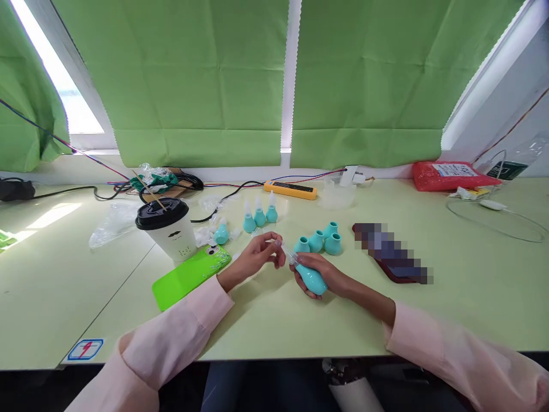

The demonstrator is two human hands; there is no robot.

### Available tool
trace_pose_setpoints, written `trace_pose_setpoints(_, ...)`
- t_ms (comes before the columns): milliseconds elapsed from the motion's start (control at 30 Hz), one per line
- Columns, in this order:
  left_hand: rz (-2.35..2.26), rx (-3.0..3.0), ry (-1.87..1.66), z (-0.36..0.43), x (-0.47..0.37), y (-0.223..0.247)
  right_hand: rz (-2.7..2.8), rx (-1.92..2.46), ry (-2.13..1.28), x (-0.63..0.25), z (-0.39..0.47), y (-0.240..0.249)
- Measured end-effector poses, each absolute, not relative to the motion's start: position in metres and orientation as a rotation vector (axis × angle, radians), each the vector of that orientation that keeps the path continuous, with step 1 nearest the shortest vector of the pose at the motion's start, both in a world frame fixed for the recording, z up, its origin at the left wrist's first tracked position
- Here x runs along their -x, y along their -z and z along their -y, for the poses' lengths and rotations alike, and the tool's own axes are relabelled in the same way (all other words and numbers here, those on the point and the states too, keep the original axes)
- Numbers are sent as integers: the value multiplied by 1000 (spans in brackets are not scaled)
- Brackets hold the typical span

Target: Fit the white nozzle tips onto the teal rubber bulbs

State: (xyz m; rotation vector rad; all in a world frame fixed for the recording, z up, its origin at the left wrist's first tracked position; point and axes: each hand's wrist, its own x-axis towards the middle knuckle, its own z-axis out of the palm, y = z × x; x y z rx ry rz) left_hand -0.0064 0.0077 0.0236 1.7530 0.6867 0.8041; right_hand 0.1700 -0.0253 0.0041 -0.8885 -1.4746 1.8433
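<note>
My right hand (315, 272) is wrapped around the teal bulb (312, 280) of a nasal aspirator, held tilted just above the table with its clear nozzle (291, 256) pointing up and left. At the nozzle's far end, the thumb and fingers of my left hand (262, 252) pinch the clear tip. Just behind my right hand, several open-necked teal bulbs (316, 241) stand upright in a cluster. Three bulbs with clear nozzles (259, 216) are lined up behind my left hand. Another bulb with a nozzle (221, 233) is near the cup.
Left of my hands are a lidded paper cup (171, 237) and a green phone case (189, 277). A dark phone (392, 254) lies to the right. Farther back are an orange power strip (290, 189), cables, clear plastic bags (118, 222) and a red package (450, 175).
</note>
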Motion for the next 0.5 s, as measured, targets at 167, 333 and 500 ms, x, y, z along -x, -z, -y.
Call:
trace_pose_setpoints(167, -1261, -2709, -970, -40, -4, -19, 1755, 875, -1838, -170, 33, -9)
trace_pose_setpoints(333, -1482, -2997, -680, -61, -20, -1, 2026, 932, -1657, -169, 36, -13)
trace_pose_setpoints(500, -1472, -2975, -687, -59, -17, -2, 2001, 1087, -1276, -168, 33, -8)
